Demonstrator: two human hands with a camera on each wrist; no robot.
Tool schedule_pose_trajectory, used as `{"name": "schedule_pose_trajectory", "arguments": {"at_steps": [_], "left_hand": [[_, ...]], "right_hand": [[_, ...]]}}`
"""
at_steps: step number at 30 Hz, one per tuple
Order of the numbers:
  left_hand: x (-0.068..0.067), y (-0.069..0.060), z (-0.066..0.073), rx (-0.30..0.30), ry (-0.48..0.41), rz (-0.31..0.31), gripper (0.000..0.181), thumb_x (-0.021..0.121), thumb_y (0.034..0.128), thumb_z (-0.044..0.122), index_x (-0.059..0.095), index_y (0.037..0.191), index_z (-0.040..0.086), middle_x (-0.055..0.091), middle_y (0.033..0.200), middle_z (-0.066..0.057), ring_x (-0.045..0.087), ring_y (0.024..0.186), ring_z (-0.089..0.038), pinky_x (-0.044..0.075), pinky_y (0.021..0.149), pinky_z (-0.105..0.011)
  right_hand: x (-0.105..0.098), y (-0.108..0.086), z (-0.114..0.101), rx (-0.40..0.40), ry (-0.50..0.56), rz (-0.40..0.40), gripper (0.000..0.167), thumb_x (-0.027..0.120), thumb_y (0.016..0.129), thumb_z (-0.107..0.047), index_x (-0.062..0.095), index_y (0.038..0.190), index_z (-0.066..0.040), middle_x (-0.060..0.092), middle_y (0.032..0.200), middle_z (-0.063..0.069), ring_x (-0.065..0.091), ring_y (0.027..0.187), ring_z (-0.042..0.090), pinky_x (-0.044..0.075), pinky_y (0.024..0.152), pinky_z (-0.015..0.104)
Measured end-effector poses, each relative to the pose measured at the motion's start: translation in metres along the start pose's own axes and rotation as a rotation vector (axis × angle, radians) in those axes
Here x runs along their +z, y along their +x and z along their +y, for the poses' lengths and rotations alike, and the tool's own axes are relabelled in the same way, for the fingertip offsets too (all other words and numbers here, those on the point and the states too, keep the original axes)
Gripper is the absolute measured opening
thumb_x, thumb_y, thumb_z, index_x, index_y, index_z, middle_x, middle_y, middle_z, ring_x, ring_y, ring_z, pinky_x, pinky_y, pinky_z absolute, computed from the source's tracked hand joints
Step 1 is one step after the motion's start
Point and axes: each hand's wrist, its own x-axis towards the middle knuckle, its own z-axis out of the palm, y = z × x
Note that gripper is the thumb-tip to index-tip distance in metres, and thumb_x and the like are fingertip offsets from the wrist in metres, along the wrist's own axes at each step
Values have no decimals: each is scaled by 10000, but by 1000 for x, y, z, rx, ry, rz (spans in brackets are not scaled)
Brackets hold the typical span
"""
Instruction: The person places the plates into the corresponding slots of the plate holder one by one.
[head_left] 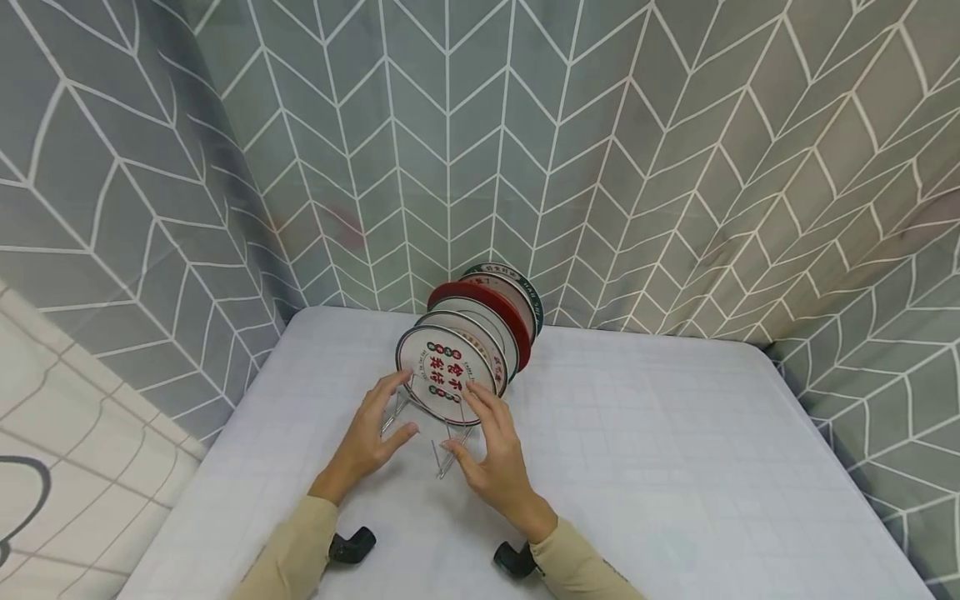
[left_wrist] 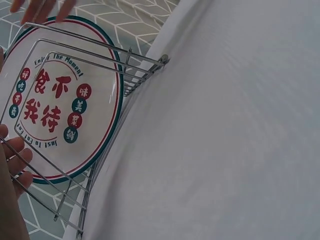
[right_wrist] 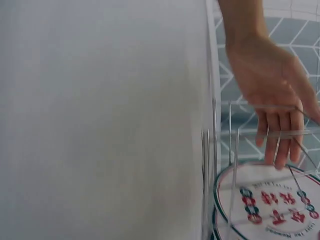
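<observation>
Several round printed plates (head_left: 444,375) stand on edge in a row, one behind another, in a silver wire rack (head_left: 440,472). White with red characters, the front plate (left_wrist: 55,100) has a green and red rim. At its left side is my left hand (head_left: 369,433), fingers extended beside the rack wires and thumb apart. My right hand (head_left: 495,467) is at the plate's right side, fingertips close to its face and thumb by the front wires. In the right wrist view the left hand (right_wrist: 265,75) shows straight fingers behind the wires.
A white cloth-covered table (head_left: 660,467) lies below. Patterned grey curtains (head_left: 480,150) hang behind the plates and at both sides. Black wrist-worn devices (head_left: 352,546) show by both sleeves.
</observation>
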Motion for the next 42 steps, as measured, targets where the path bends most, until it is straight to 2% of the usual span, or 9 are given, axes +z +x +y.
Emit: {"name": "schedule_pose_trajectory", "arguments": {"at_steps": [3, 5, 9, 13, 18, 25, 37, 42], "left_hand": [[2, 0, 0, 7, -26, -4, 757, 698, 784, 92, 390, 1471, 16, 464, 1477, -144, 428, 1369, -305, 313, 1174, -272], [3, 0, 0, 12, -52, -2, 741, 670, 793, 68, 383, 1474, 8, 465, 1472, -154, 435, 1365, -305, 281, 1176, -213], [5, -1, -2, 24, -96, 16, 717, 632, 798, 29, 382, 1469, -21, 470, 1457, -176, 455, 1348, -314, 270, 1166, -177], [7, -4, -4, 29, -142, 31, 689, 615, 802, 5, 396, 1453, -48, 471, 1443, -202, 456, 1337, -338, 295, 1147, -171], [8, -5, -4, 32, -144, 47, 678, 607, 799, 9, 412, 1445, -49, 478, 1438, -209, 453, 1342, -341, 295, 1141, -159], [8, -1, -5, 41, -136, 48, 681, 607, 794, 10, 417, 1446, -42, 485, 1438, -201, 446, 1360, -288, 293, 1143, -158], [10, -1, -7, 35, -129, 37, 679, 615, 798, 19, 418, 1445, -42, 494, 1423, -185, 474, 1324, -290, 340, 1113, -168], [8, -2, -7, 22, -113, 31, 680, 618, 802, 30, 416, 1448, -38, 492, 1427, -175, 485, 1305, -296, 344, 1112, -175]], "right_hand": [[6, -2, -2, 85, 24, -83, 788, 783, 833, -257, 394, 1427, 87, 444, 1431, 250, 431, 1354, 323, 365, 1158, 341], [8, -3, -2, 153, 36, -138, 854, 818, 792, -221, 363, 1443, 95, 446, 1437, 246, 438, 1354, 321, 396, 1133, 402], [12, -5, -1, 280, 67, -219, 867, 811, 794, -174, 330, 1473, 73, 487, 1422, 220, 476, 1324, 315, 449, 1065, 480], [14, -7, 0, 340, 91, -248, 863, 799, 811, -204, 324, 1483, 54, 522, 1392, 205, 524, 1274, 308, 478, 1028, 483], [18, -8, -1, 275, -16, -244, 949, 839, 769, -281, 318, 1476, 80, 528, 1386, 219, 554, 1249, 303, 499, 1011, 467], [24, -9, 1, 174, -88, -181, 927, 839, 769, -192, 309, 1452, 141, 542, 1334, 258, 540, 1252, 330, 511, 992, 470], [24, -9, 2, 194, -129, -208, 905, 817, 795, -224, 312, 1456, 131, 559, 1332, 234, 549, 1249, 313, 513, 997, 444], [24, -8, 2, 173, -125, -202, 913, 821, 787, -211, 306, 1453, 142, 556, 1328, 234, 549, 1247, 322, 513, 1000, 445]]}}
